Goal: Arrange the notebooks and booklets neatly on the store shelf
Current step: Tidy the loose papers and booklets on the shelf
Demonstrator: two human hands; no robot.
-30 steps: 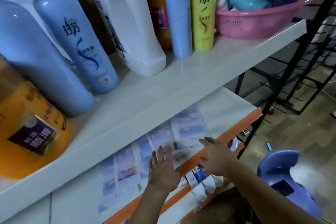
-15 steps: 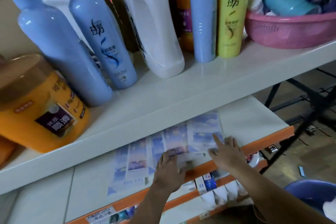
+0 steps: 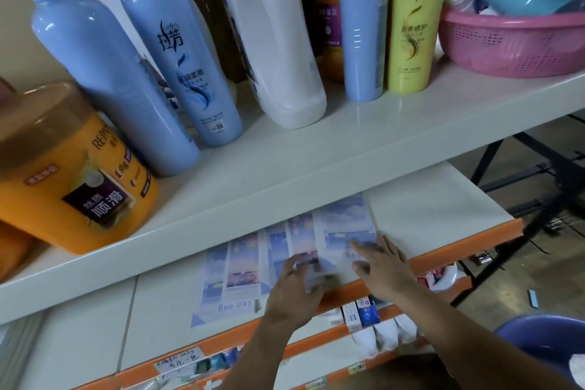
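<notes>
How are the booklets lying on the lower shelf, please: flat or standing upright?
Flat: the booklets lie cover-up in an overlapping row on the orange-edged shelf, under the left hand and right hand.

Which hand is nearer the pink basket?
Right. The right hand rests on the booklets, down and left of the basket; the left hand is farther left, on the same booklets.
</notes>
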